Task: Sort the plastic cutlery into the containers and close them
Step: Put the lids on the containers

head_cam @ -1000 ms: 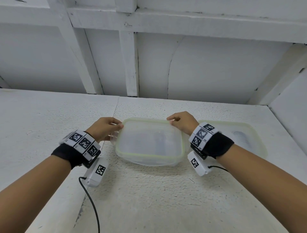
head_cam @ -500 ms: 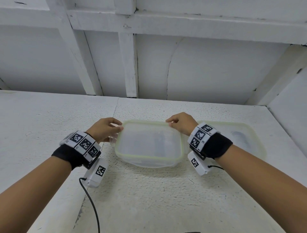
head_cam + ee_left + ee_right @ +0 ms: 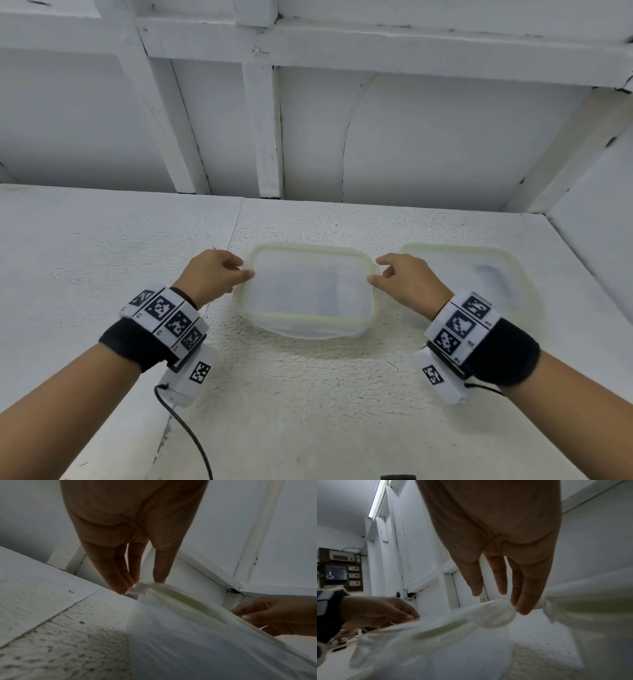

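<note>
Two lidded containers on the white table (image 3: pixel 308 411). Near container (image 3: pixel 308 291): long axis left-right, between the hands. Left hand (image 3: pixel 209 274) at its left edge, right hand (image 3: pixel 407 281) at its right; fingers relaxed, gripping nothing. Second container (image 3: pixel 479 267) partly hidden behind the right wrist. Contents too cloudy to identify.

right hand (image 3: pixel 496 536) fingers (image 3: pixel 527 601) extended over lidded container (image 3: pixel 453 626); left hand (image 3: pixel 376 611) at far edge.

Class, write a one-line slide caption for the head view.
Both hands, left hand and right hand, flank a lidded container; a second container sits beside it.
</note>
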Action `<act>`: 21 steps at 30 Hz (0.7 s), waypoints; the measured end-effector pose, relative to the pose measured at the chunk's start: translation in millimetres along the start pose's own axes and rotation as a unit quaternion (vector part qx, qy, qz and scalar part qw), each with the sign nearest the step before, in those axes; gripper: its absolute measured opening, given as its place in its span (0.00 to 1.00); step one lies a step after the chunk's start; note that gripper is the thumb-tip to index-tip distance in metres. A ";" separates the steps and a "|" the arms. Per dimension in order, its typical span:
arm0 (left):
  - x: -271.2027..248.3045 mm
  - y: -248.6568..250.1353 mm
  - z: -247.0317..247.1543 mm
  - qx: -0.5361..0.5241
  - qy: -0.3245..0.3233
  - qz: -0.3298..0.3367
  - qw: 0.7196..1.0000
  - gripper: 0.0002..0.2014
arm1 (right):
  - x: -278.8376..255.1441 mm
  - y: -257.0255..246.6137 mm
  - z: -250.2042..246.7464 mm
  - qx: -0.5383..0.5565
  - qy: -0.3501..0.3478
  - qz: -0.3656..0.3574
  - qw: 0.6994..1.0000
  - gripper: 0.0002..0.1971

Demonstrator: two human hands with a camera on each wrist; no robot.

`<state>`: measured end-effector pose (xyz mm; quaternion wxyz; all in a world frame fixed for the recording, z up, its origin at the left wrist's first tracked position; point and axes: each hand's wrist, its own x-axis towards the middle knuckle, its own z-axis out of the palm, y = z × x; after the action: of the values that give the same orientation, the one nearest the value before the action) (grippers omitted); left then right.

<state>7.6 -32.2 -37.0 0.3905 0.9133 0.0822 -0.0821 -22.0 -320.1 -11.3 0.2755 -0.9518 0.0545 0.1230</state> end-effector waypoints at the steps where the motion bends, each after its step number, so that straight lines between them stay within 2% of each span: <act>1: -0.9 -0.7 2.2 -0.010 0.003 -0.001 1.000 0.18 | -1.9 2.0 2.5 0.004 -0.001 0.009 1.000 0.26; 12: -4.0 -8.4 11.8 -0.159 0.023 -0.038 0.986 0.14 | -1.9 -0.5 17.6 0.061 0.023 0.031 0.997 0.25; 17: -4.0 -10.0 12.5 -0.169 0.014 -0.032 0.985 0.14 | -1.5 1.6 18.9 0.110 0.031 0.044 0.992 0.25; 21: -3.8 -8.5 12.7 -0.158 0.011 -0.025 0.987 0.13 | 1.5 5.1 24.5 0.196 0.032 0.069 0.978 0.25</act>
<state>1.0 -35.9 -50.8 0.5269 0.8385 0.1216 -0.0676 -26.4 -311.3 -34.4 0.4460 -0.8765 0.1521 0.0981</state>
